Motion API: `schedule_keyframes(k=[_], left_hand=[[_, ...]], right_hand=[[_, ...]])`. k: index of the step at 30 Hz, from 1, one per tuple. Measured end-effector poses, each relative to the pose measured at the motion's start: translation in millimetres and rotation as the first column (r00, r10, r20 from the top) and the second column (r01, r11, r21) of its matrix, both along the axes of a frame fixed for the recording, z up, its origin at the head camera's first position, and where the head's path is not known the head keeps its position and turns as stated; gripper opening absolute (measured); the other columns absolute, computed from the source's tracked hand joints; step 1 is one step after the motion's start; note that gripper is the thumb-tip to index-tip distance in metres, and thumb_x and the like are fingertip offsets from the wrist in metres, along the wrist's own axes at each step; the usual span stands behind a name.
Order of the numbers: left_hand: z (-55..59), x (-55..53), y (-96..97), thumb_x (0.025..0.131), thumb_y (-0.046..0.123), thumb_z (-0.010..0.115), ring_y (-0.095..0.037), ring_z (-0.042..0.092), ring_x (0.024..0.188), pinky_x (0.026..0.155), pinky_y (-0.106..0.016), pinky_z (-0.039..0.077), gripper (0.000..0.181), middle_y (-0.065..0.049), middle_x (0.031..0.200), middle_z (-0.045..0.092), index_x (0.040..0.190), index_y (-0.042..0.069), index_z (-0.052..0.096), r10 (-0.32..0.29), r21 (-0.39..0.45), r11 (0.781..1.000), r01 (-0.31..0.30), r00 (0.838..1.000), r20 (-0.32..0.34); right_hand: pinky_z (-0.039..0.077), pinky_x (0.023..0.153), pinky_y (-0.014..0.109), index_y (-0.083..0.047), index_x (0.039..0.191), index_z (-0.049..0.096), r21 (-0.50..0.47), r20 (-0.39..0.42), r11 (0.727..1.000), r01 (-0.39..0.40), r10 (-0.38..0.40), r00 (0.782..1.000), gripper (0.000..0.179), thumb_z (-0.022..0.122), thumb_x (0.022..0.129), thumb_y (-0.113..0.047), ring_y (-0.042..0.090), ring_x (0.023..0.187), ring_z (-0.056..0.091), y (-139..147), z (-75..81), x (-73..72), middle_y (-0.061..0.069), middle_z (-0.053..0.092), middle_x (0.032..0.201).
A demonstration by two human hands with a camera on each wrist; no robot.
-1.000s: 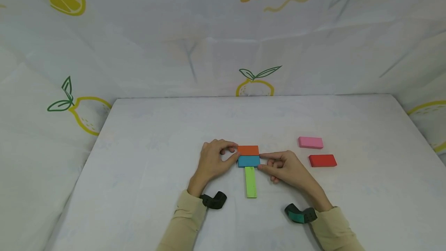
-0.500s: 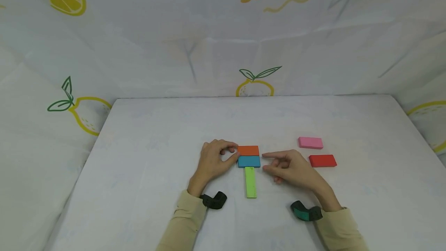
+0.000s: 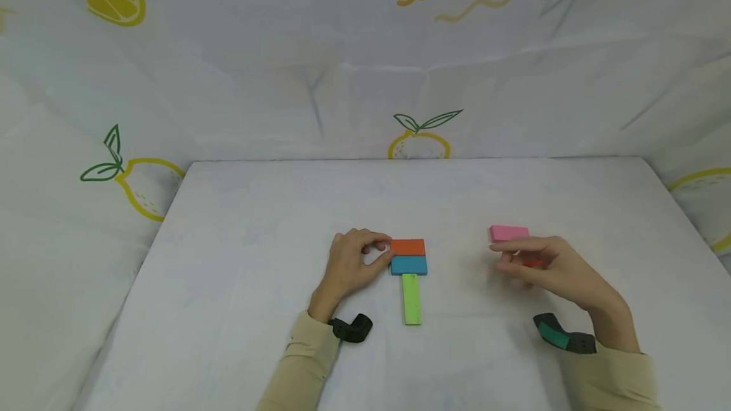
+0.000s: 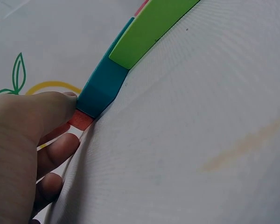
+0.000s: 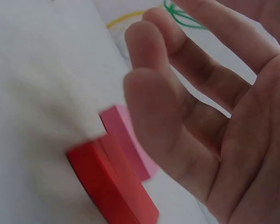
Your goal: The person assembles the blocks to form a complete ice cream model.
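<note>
An orange block [image 3: 408,247] and a blue block [image 3: 409,265] lie side by side on the table, long edges together. Below them a light green block [image 3: 411,300] runs toward the person, its far end at the blue block. My left hand [image 3: 349,265] touches the left ends of the orange and blue blocks; in the left wrist view its thumb [image 4: 60,109] is at the blue block's end. My right hand [image 3: 556,271] is over the red block [image 5: 109,182], partly hiding it, fingers bent loosely with a gap showing. Just beyond is the pink block [image 3: 508,232].
A white cloth-covered table [image 3: 257,208] carries the blocks. Behind it stands a white backdrop [image 3: 257,100] with lemon prints. Each wrist wears a dark camera band, the left band [image 3: 351,328] and the right band [image 3: 565,335].
My right hand has left the right ends of the orange and blue blocks and moved right to above the red block. My left hand has stayed at the left ends.
</note>
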State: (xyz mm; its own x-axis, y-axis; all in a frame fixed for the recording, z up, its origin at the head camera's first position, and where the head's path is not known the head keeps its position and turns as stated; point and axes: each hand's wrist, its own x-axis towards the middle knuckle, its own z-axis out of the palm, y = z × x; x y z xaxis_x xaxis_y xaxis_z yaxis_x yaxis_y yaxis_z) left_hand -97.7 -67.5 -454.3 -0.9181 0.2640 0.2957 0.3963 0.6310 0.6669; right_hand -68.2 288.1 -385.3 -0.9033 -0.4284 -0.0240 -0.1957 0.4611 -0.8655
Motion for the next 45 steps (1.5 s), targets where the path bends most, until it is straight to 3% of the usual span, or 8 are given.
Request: schedule_keyframes(k=[7,16,26,34,45], left_hand=[[1.5,-1.1,0.2,0.088,0.03,0.078,-0.01,0.054,0.075,0.076,-0.026,0.028,0.02,0.007,0.088,0.075,0.105,0.019,0.08,-0.001,-0.012,1.0,0.001,1.0,-0.004],[0.5,-0.9,-0.1,0.088,0.03,0.078,-0.01,0.054,0.075,0.076,-0.026,0.028,0.02,0.007,0.087,0.075,0.105,0.019,0.08,0.0,-0.024,1.0,-0.001,1.0,-0.019],[-1.1,-0.5,-1.0,0.088,0.029,0.078,-0.009,0.053,0.074,0.076,-0.026,0.028,0.019,0.007,0.086,0.075,0.103,0.019,0.08,0.001,-0.008,1.0,-0.001,0.999,-0.038],[-1.5,0.1,-1.4,0.088,0.029,0.078,-0.009,0.054,0.075,0.076,-0.026,0.027,0.02,0.007,0.087,0.075,0.105,0.019,0.08,0.0,-0.013,1.0,0.0,1.0,-0.021],[0.1,0.2,-0.7,0.088,0.029,0.077,-0.01,0.054,0.075,0.076,-0.026,0.027,0.02,0.007,0.087,0.075,0.105,0.018,0.08,-0.004,-0.019,1.0,0.003,1.0,-0.025]], right_hand=[[0.052,0.056,0.03,-0.002,0.12,0.07,0.038,-0.031,0.999,0.02,-0.019,0.999,0.027,0.069,0.093,0.001,0.012,0.075,0.062,30.4,-0.5,4.5,-0.011,0.071,0.095],[0.056,0.06,0.03,-0.002,0.122,0.07,0.059,-0.065,0.998,0.023,-0.019,0.998,0.03,0.064,0.094,0.005,0.006,0.088,0.062,53.9,-7.2,7.5,-0.013,0.071,0.109],[0.053,0.057,0.029,-0.003,0.125,0.069,0.102,-0.07,0.992,0.073,-0.066,0.995,0.033,0.066,0.093,0.004,0.003,0.09,0.06,65.8,-13.4,10.3,-0.017,0.069,0.11],[0.046,0.071,0.022,-0.008,0.125,0.071,0.206,-0.083,0.968,0.146,-0.131,0.988,0.033,0.071,0.092,-0.005,-0.002,0.096,0.057,71.6,-18.6,10.4,-0.018,0.067,0.11],[0.047,0.073,0.019,-0.009,0.127,0.07,0.226,-0.079,0.961,0.16,-0.145,0.986,0.036,0.074,0.091,-0.007,-0.004,0.096,0.057,74.7,-25.0,10.1,-0.022,0.063,0.113]])
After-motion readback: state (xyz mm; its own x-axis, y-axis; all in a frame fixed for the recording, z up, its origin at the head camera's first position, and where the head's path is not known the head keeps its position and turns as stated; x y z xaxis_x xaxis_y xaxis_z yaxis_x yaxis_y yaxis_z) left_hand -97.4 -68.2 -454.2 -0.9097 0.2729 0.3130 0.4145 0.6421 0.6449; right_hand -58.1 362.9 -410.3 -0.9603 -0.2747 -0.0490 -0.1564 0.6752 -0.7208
